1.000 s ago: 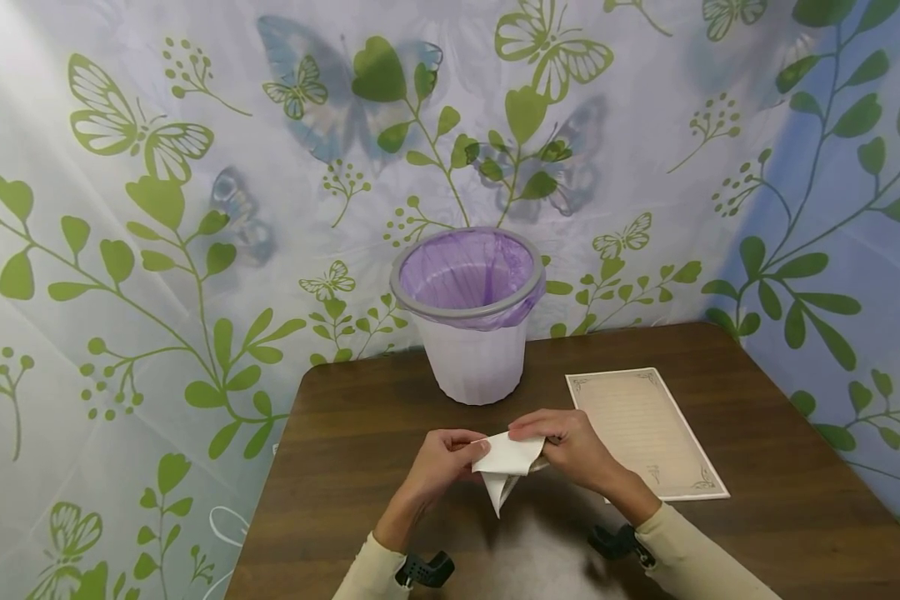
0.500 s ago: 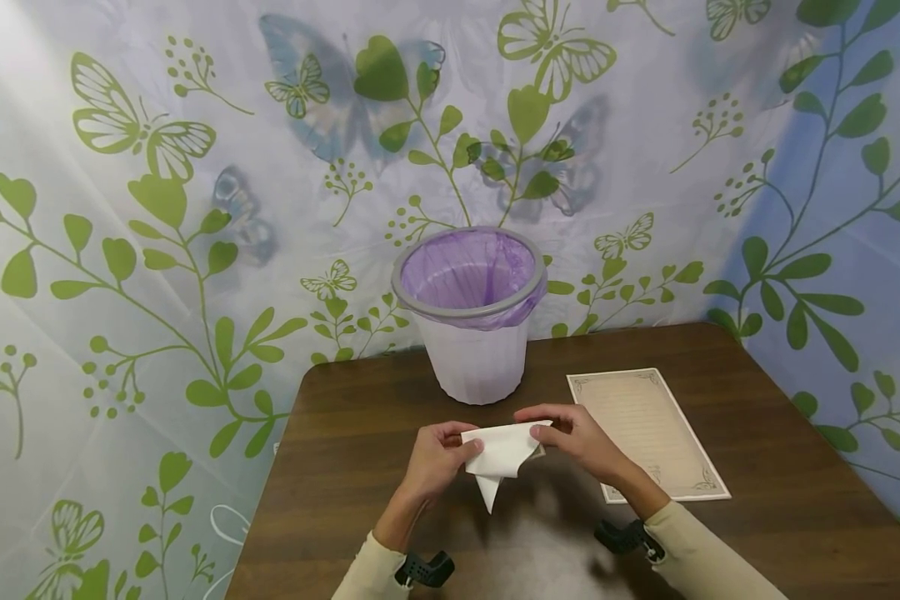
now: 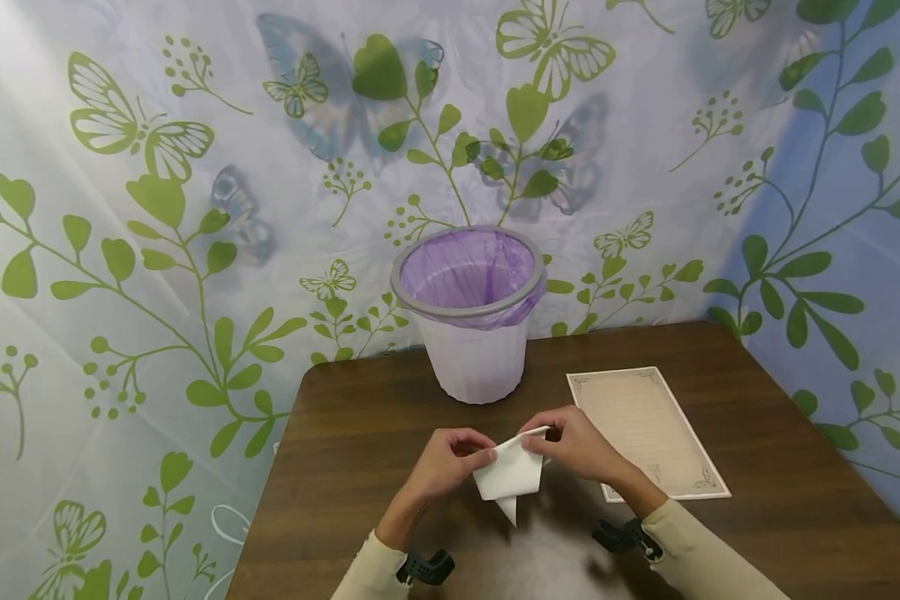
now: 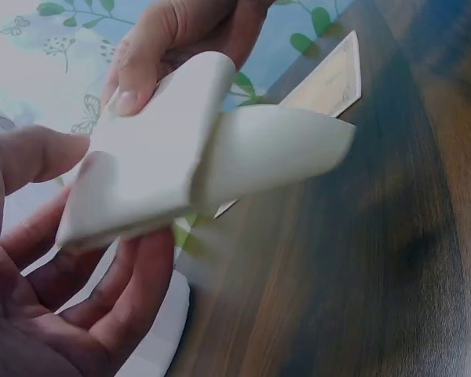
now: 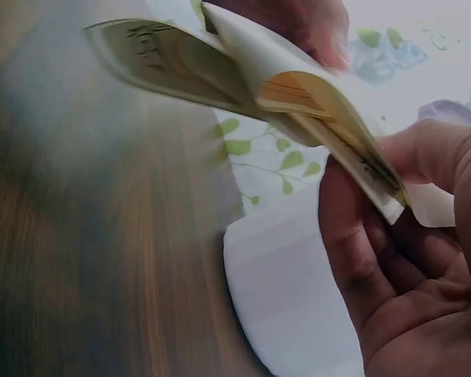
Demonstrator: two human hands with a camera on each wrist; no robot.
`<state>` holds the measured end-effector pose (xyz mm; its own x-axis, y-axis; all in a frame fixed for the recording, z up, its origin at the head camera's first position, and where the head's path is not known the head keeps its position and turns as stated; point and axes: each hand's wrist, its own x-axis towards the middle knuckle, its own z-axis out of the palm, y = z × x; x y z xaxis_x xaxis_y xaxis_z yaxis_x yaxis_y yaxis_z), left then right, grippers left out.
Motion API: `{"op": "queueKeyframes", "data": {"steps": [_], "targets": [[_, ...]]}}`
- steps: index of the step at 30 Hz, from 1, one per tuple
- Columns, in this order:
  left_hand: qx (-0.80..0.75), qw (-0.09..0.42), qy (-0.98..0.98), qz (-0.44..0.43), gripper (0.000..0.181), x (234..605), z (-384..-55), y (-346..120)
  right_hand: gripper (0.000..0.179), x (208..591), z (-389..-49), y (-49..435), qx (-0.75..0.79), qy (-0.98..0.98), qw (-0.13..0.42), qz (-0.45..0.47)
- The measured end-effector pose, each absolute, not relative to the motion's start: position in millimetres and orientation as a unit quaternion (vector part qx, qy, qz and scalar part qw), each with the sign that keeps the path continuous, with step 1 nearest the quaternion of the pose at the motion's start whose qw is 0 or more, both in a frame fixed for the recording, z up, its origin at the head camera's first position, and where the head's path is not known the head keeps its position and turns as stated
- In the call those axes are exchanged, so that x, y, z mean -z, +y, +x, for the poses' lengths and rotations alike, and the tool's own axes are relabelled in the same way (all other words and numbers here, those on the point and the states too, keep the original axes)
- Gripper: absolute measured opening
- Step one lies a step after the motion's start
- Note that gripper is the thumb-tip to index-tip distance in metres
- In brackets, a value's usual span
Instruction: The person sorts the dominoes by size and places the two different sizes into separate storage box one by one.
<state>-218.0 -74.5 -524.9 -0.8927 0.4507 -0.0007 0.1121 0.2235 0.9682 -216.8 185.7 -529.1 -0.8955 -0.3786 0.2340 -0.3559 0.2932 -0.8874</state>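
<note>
Held up in front of bin (image 3: 480, 362), above table (image 3: 360, 425): folded paper (image 3: 512, 475), white outside, tan with dark marks inside, pointed flap hanging below. Clamped on folded paper, in front of bin toward left: left hand (image 3: 446, 462), with thumb on top, fingers beneath. Clamped on folded paper too, in front of bin toward right: right hand (image 3: 576, 442), pinching upper corner. Flat on table, right of bin and nearer: tan sheet (image 3: 648, 429) with ornate border. Lining bin: purple bag (image 3: 453, 279). Behind bin: leaf-patterned backdrop (image 3: 420, 192).
</note>
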Motion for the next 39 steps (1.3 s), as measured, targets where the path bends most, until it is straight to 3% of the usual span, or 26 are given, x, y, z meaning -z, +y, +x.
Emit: {"op": "queueKeyframes", "data": {"steps": [5,9,13,18,25,39], "targets": [[-0.563,0.118,0.792,0.206,0.01,524.3,-217.1,-72.5,0.009,530.0,-214.0,180.7,0.546,0.803,0.015,-0.24],[-0.557,0.088,0.802,0.197,0.007,523.5,-217.1,-71.3,0.016,530.7,-213.4,177.0,0.58,0.789,0.031,-0.199],[-0.579,0.042,0.798,0.164,0.007,518.7,-215.3,-68.8,0.032,532.2,-214.8,175.4,0.622,0.766,0.051,-0.152],[-0.626,0.016,0.768,0.134,0.009,505.5,-210.5,-67.3,0.049,534.6,-213.0,174.5,0.669,0.716,0.11,-0.166],[-0.66,0.032,0.73,0.173,0.022,513.2,-213.7,-68.5,0.032,531.4,-211.7,173.1,0.689,0.695,0.106,-0.175],[-0.617,0.06,0.743,0.251,0.036,513.0,-215.0,-71.4,0.026,533.4,-213.9,183.2,0.639,0.741,0.083,-0.188]]}}
